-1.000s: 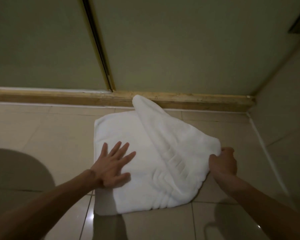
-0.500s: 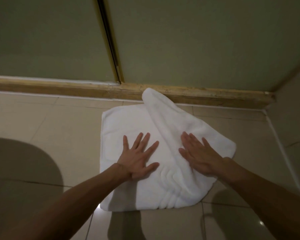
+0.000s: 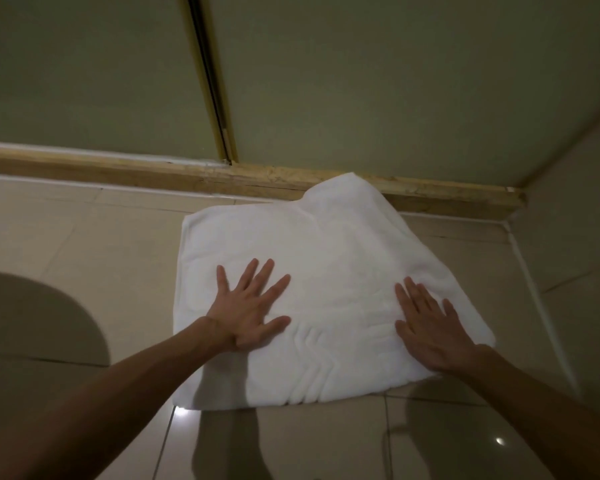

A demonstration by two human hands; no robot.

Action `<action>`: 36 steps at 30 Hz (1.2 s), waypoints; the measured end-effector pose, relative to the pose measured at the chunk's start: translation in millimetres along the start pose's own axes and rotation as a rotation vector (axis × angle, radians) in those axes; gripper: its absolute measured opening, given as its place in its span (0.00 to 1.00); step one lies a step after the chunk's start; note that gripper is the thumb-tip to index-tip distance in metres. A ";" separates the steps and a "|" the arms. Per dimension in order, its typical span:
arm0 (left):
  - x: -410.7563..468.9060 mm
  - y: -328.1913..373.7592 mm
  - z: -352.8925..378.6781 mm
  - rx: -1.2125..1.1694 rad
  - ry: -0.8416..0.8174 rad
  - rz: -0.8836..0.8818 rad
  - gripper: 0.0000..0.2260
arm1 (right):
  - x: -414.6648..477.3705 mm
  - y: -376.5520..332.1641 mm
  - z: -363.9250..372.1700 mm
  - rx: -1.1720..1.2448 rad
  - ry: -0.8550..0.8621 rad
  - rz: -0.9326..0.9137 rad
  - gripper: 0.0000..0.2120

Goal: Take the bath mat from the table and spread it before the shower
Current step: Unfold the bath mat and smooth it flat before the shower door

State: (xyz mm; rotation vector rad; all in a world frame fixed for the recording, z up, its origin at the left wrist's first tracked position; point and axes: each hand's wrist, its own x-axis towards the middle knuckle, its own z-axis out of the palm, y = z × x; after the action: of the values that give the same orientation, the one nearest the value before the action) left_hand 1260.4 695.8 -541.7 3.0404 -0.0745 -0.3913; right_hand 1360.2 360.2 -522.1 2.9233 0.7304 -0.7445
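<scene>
Your right hand (image 3: 433, 327) has dropped the bath mat (image 3: 326, 271) corner; both it and your left hand (image 3: 248, 306) now press flat, grip apart; spreading nearly done.

The bath mat (image 3: 329, 271) is down on the tiled floor (image 3: 94, 244), a thick white terry piece lying mostly flat, with raised ribbed lines curving across its near half. Its left and near edges run fairly straight, while the far right corner is bunched up and rides onto the wooden threshold (image 3: 153, 169) at the foot of the shower door (image 3: 378, 81). The right side slants away at an angle and carries a soft fold, so the mat sits skewed, not squared to the threshold, and not fully smoothed out.
</scene>
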 end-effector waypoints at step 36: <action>-15.7 -24.0 5.3 0.051 -0.036 0.036 0.34 | -24.2 7.1 -7.4 -0.185 0.022 -0.070 0.32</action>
State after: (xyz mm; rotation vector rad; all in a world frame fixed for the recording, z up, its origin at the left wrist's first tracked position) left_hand 1244.8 720.3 -544.8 3.0769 -0.1435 -0.4489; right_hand 1347.9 344.5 -504.9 2.7567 0.8585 -0.6145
